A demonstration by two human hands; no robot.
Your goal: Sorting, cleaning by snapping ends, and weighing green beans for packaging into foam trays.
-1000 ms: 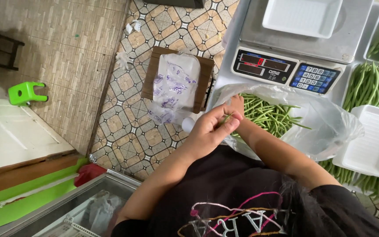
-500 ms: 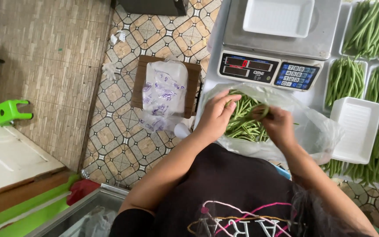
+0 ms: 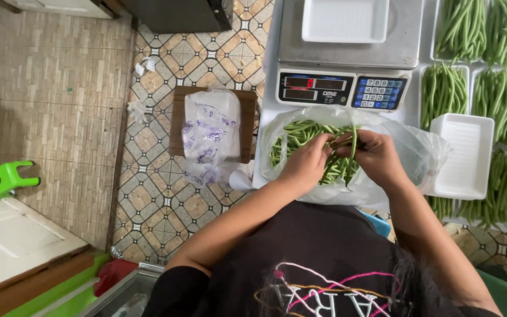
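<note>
A clear plastic bag point(image 3: 418, 154) lies open in front of me, filled with long green beans point(image 3: 300, 136). My left hand point(image 3: 305, 164) and my right hand point(image 3: 375, 154) are both inside the bag's mouth, fingers closed around a small bunch of beans that bends up between them. Just behind the bag stands a digital scale point(image 3: 340, 88) with an empty white foam tray point(image 3: 345, 19) on its platform.
An empty white foam tray point(image 3: 463, 154) sits right of the bag. Several trays packed with green beans point(image 3: 447, 89) fill the right side. Left of the counter, a wooden stool point(image 3: 177, 120) carries a stack of printed plastic bags point(image 3: 211, 132). A small green stool point(image 3: 6, 177) stands on the tiled floor.
My hands have moved apart and deeper into the bag, and now grip a bunch of beans. The view has shifted, showing more of the trays on the right.
</note>
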